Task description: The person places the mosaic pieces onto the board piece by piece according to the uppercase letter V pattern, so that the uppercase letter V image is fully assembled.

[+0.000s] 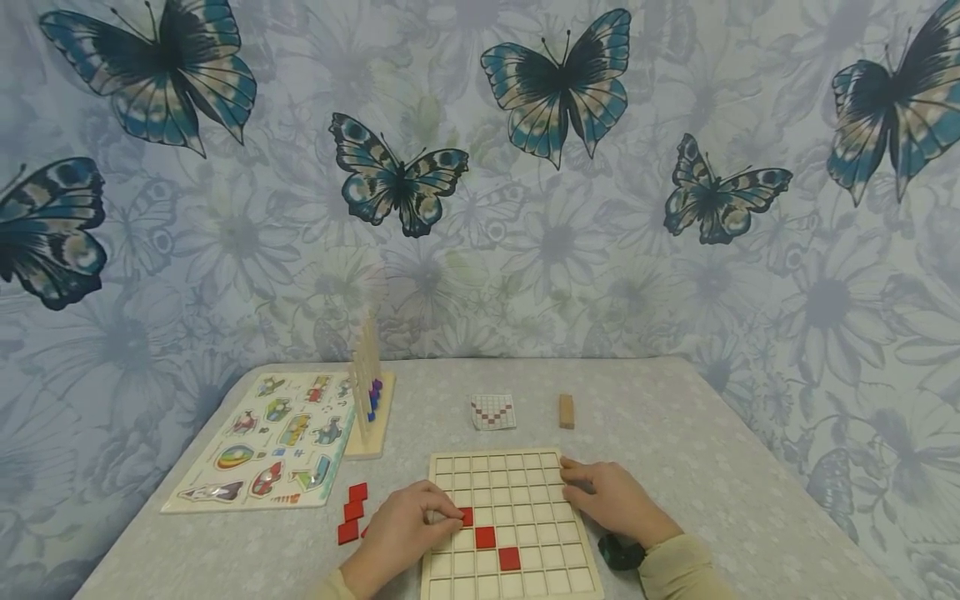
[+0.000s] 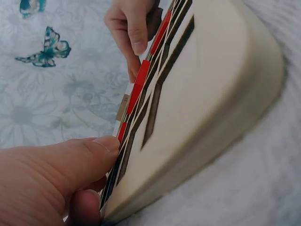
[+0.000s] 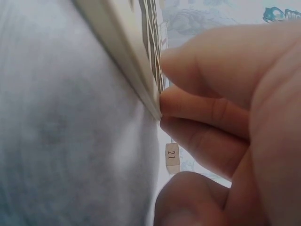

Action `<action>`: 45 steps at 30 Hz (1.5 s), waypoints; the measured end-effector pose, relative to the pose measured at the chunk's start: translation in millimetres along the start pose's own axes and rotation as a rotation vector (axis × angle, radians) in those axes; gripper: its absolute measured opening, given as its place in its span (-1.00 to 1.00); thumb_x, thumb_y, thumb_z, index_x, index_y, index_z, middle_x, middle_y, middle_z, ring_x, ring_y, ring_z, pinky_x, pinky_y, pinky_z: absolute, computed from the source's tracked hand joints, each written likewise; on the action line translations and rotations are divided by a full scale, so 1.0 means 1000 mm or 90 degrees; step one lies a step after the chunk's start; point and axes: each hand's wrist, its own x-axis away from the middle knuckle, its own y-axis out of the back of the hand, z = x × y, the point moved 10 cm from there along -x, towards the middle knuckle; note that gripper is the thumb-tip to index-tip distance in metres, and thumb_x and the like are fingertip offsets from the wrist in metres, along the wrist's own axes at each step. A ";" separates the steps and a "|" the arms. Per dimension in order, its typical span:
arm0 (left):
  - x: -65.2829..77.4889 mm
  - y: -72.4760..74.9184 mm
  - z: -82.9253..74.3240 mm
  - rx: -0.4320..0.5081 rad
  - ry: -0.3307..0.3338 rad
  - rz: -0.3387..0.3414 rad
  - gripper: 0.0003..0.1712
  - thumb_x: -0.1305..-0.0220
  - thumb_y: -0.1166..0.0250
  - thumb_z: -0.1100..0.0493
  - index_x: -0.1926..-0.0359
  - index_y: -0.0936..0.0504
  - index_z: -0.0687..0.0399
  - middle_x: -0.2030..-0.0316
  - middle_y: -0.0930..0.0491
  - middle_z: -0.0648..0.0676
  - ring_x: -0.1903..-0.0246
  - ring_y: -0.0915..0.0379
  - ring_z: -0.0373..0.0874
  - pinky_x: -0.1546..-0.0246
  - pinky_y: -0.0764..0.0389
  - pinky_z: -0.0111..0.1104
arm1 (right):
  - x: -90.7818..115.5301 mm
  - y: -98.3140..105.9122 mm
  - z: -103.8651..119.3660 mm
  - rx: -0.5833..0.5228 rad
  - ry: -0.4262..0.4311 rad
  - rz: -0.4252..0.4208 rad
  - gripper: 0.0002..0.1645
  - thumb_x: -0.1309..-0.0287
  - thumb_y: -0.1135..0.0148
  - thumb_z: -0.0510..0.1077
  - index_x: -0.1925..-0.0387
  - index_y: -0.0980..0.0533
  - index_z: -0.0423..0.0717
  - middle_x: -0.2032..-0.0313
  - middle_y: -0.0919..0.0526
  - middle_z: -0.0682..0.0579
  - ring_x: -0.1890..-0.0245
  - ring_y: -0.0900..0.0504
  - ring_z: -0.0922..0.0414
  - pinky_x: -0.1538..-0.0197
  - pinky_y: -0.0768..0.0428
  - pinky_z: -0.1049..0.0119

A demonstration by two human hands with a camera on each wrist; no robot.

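My left hand [image 1: 408,525] pinches a red square tile [image 1: 467,517] at a cell on the left side of a wooden grid board [image 1: 540,504]. In the left wrist view the thumb tip meets this tile's edge. Two more red tiles [image 1: 485,537] lie in cells stepping diagonally down to the right. Extended fingers of my right hand [image 1: 618,498] touch the board's right edge near its far corner. Beside the left hand lie several loose red tiles [image 1: 353,511], one partly hidden behind it.
Farther back are a pattern card [image 1: 493,412] with a red V of squares and a small wooden block [image 1: 566,412]. At left stand a wooden rack [image 1: 369,442] with blue and purple pieces and a picture puzzle board [image 1: 255,450]. A butterfly-patterned wall closes off the table's back.
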 end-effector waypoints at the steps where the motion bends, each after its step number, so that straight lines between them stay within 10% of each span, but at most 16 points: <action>1: 0.000 0.000 -0.001 -0.003 -0.001 -0.001 -0.94 -0.19 -0.53 -0.06 0.35 -0.85 -0.29 0.23 -0.65 -0.26 0.43 -0.44 -0.45 0.47 -0.44 -0.45 | 0.000 0.000 0.000 0.000 -0.001 0.000 -0.48 -0.41 -0.27 0.03 -0.26 -0.59 -0.15 -0.38 -0.52 -0.04 -0.36 -0.49 -0.21 -0.31 -0.45 -0.20; 22: 0.002 0.014 -0.002 -0.027 0.037 -0.048 -0.79 -0.24 -0.49 -0.06 0.13 -0.84 -0.21 0.10 -0.72 -0.20 0.58 -0.38 -0.43 0.65 -0.41 -0.44 | 0.002 0.000 -0.003 0.003 -0.006 0.002 -0.48 -0.41 -0.27 0.05 -0.25 -0.60 -0.14 -0.40 -0.49 -0.03 -0.37 -0.49 -0.20 -0.31 -0.45 -0.20; 34: 0.013 0.092 0.026 -0.209 0.174 -0.175 -0.70 -0.23 -0.50 0.02 0.00 -0.80 -0.21 -0.02 -0.74 -0.04 0.61 -0.43 -0.32 0.74 -0.33 -0.35 | 0.002 0.000 0.001 -0.006 -0.007 0.002 -0.49 -0.41 -0.27 0.03 -0.25 -0.60 -0.14 -0.40 -0.48 -0.03 -0.38 -0.47 -0.21 -0.32 -0.43 -0.21; 45: 0.028 0.112 0.077 -0.222 0.390 -0.080 -0.61 -0.23 -0.45 0.02 -0.06 -0.74 -0.03 0.04 -0.76 0.06 0.34 -0.62 -0.16 0.48 -0.52 -0.18 | 0.002 0.000 0.002 -0.011 0.006 -0.001 -0.48 -0.41 -0.27 0.02 -0.26 -0.59 -0.18 -0.38 -0.51 -0.06 -0.36 -0.49 -0.20 -0.32 -0.44 -0.20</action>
